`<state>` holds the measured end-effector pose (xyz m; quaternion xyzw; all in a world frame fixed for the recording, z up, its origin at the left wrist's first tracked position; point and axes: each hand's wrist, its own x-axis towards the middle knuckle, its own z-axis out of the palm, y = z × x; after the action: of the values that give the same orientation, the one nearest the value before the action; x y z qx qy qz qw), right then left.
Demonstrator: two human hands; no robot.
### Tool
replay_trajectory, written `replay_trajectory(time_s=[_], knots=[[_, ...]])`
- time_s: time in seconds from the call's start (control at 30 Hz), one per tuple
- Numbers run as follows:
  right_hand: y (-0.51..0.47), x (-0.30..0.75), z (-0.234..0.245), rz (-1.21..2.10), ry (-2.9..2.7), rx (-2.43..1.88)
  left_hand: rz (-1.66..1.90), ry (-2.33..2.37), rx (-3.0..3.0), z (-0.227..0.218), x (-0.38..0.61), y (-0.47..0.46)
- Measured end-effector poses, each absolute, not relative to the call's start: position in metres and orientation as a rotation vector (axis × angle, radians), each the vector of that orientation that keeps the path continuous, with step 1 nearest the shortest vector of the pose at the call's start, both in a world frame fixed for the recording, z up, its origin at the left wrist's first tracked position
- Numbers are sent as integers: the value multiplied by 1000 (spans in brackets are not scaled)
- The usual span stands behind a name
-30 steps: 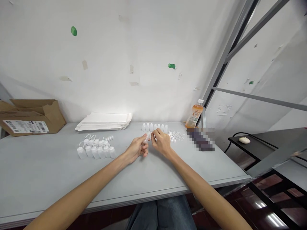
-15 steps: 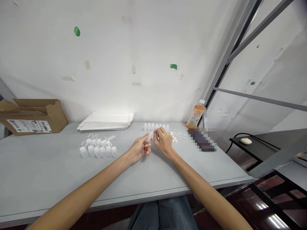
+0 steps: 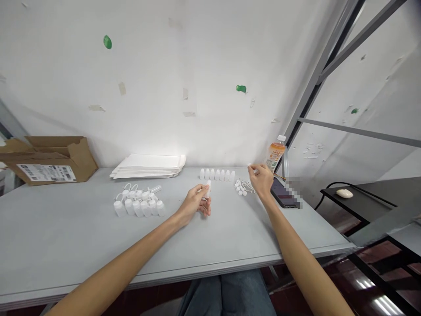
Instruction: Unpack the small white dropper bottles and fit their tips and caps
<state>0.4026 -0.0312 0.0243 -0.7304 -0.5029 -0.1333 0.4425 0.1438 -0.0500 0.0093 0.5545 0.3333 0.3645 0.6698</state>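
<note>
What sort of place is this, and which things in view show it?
Probably a small packing workroom: rows of white plastic bottles stand on a grey table, beside a stack of flat white sheets and an opened cardboard box with a shipping label.

The matt grey tabletop (image 3: pixel 66 228) is carrying smooth, cloudy plastic small bottles (image 3: pixel 217 175) near its back edge, with rough brown cardboard box (image 3: pixel 55 158) and smooth white paper sheets (image 3: pixel 148 166) lying on it, and dull grey metal struts (image 3: pixel 315 83) rising beyond its right end.
</note>
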Motion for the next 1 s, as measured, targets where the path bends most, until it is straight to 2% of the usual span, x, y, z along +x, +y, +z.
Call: replay_trajectory(time_s=[0.23,0.53,1.0], knots=[[-28,421,19,-61,-1268,-2105,793,813,1341,8,144,-51],[-35,427,26,78,-1283,-2287,786,817,1387,9,142,-51],[-38,427,26,83,-1396,-2273,747,817,1421,10,141,-53]])
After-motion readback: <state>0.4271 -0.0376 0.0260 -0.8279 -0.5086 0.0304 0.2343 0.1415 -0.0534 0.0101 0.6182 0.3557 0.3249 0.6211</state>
